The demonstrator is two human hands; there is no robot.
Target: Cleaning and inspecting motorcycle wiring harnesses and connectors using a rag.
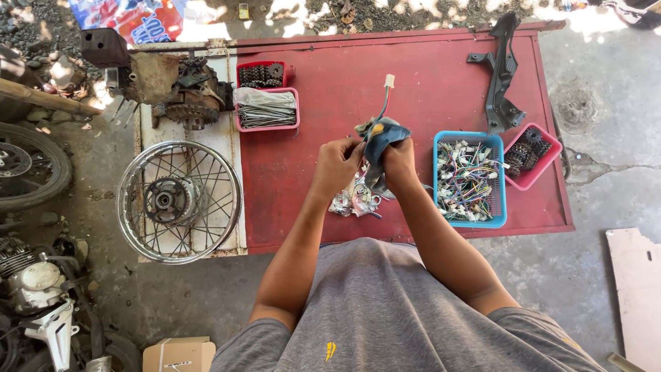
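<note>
Both hands, left hand (337, 162) and right hand (398, 157), grasp a blue rag (381, 134) around a wired connector (388, 81) over the red worktop (330, 89); wiping underway, blue basket of connectors (470, 180) remaining.

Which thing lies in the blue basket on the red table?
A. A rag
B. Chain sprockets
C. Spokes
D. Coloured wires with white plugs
D: the blue basket, to the right of the hands, is full of coloured wires with white plugs; the spokes lie in a pink tray further left.
</note>
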